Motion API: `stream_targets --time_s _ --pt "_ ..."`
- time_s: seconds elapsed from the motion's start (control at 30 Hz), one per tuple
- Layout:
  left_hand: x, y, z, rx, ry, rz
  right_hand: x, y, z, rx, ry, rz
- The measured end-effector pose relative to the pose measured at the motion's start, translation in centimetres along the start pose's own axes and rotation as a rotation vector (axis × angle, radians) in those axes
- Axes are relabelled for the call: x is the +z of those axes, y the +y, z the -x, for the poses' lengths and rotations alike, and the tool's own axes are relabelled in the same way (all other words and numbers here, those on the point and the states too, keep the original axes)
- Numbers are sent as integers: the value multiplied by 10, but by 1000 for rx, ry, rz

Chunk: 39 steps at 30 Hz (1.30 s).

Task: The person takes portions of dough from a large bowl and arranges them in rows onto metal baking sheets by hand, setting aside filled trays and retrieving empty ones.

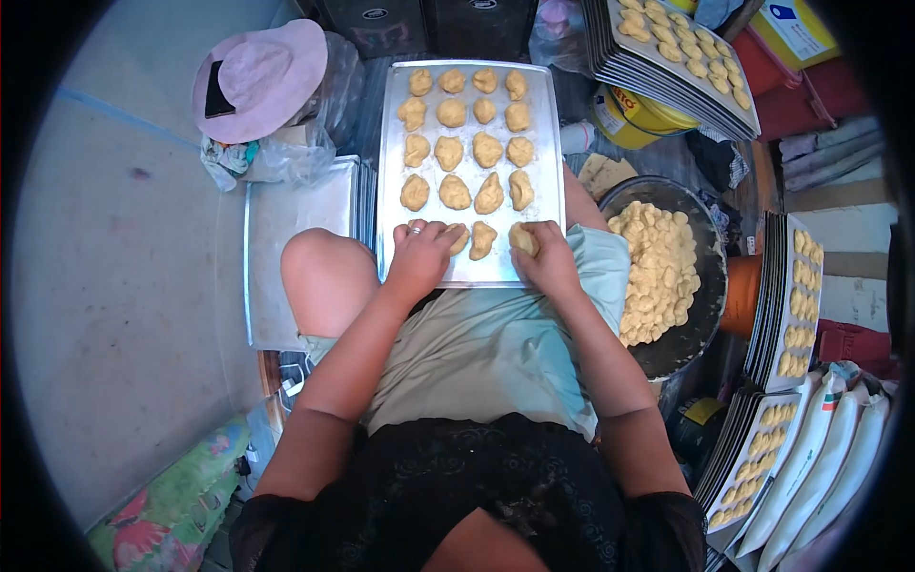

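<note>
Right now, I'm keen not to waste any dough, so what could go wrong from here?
The baking tray extends over the lap, so a shifting knee might tip it. The left hand and right hand touch nearest-row dough pieces and could squash them. The dough lumps heaped in the black basin may stick together.

Just above the black tub (705,319), the yellow bucket (637,126) bears a label (620,105) with bold lettering; only "ETO" can be made out, and its start is unclear. The yellow container (805,36) farther up and right of the tub has a blue-and-white label (793,29), too small to read. Well up and left of the tub, small oval badges (376,13) on the dark panels (381,33) are likewise illegible.
</note>
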<state>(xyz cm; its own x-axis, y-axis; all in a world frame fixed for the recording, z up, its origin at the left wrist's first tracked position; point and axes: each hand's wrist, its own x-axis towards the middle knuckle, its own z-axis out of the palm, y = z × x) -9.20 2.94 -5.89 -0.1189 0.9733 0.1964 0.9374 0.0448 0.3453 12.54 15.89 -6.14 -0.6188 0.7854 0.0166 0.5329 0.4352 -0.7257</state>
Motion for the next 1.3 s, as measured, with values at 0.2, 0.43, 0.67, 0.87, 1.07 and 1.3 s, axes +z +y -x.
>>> stream_targets --time_s 0.2,0.43,0.67,0.87,1.07,1.3 --pt "0 5 -5 -69 -110 -66 13 -14 -3 -145 35 311" --pt "-24 -6 12 -321 -11 -2 36 -32 -10 -269 -185 366" --pt "-17 -20 17 -425 -125 183 37 -52 -15 -349 -110 312" --pt "-19 -25 18 -439 -120 313 68 -53 -29 -411 -193 347" --pt "-24 -20 15 -398 -80 168 42 -62 -28 -389 -95 283" --pt "0 -43 -28 -315 88 24 20 -4 -73 -97 165 287"
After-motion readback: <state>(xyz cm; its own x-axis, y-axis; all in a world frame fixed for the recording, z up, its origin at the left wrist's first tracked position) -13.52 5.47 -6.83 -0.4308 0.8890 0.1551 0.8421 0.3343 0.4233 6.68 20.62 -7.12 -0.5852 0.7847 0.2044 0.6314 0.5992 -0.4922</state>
